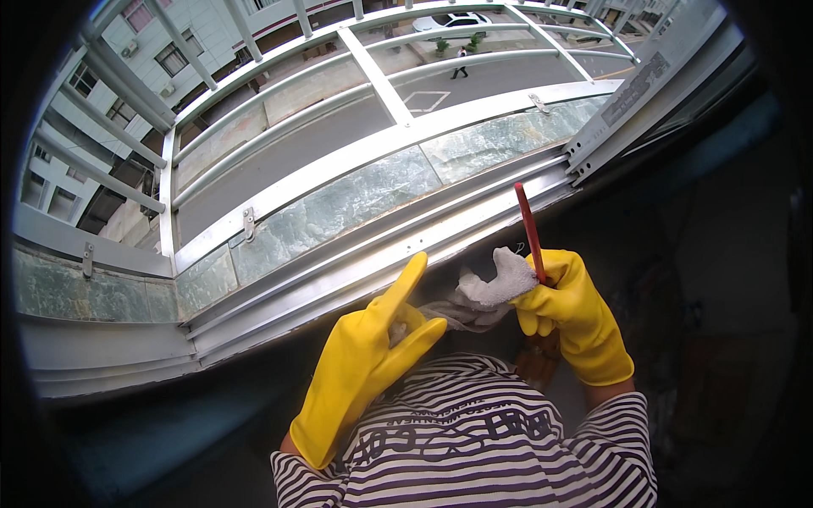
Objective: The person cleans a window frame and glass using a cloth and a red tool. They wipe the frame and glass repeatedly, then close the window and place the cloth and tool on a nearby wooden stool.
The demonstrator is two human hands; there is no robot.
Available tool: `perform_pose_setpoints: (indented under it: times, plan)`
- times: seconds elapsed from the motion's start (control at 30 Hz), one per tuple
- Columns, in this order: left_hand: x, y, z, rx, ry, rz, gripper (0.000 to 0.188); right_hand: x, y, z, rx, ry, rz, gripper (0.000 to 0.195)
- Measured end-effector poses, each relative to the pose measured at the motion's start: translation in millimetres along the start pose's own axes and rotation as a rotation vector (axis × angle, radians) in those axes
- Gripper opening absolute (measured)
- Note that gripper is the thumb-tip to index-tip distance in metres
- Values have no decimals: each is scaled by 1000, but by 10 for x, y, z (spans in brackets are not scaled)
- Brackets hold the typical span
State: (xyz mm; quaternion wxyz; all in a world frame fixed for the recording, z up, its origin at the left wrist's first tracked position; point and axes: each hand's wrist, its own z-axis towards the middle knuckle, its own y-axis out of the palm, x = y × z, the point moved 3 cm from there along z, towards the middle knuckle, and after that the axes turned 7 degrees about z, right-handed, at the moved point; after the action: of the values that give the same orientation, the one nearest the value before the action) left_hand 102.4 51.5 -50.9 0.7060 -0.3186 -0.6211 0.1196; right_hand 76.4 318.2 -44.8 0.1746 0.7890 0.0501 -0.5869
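A yellow rubber glove covers my left hand [359, 359], whose index finger and thumb are stretched out. Its other fingers are curled around one end of a grey cloth [498, 279]. The cloth runs, twisted, across to my right hand [575, 311], gloved in yellow too. That hand grips a thin red stick [528, 228], possibly a tool handle, pointing up and away from me, with the cloth bunched against it. Both hands are just on my side of the aluminium sliding-window track [416, 244]; my left fingertip overlaps its near edge in view.
Beyond the track lies a green stone-tiled ledge [356, 184]. White metal security bars [375, 76] enclose the outside, high above a street. At the right stands a window sash frame [641, 95]. Metal brackets [248, 223] fix the bars' lower rail.
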Motion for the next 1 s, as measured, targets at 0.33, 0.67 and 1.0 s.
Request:
perform_pose_setpoints:
  times: [0.33,0.67,1.0]
  plan:
    - [72,223,231,-294,146,201,84,-22,-89,-135,-140,-7,137,32]
    - [-155,596,328,-207,98,-174,29,-28,-427,-192,119,-198,57,20]
    - [-209,502,241,-27,-178,-145,31,-9,-828,-275,401,-42,-261,12]
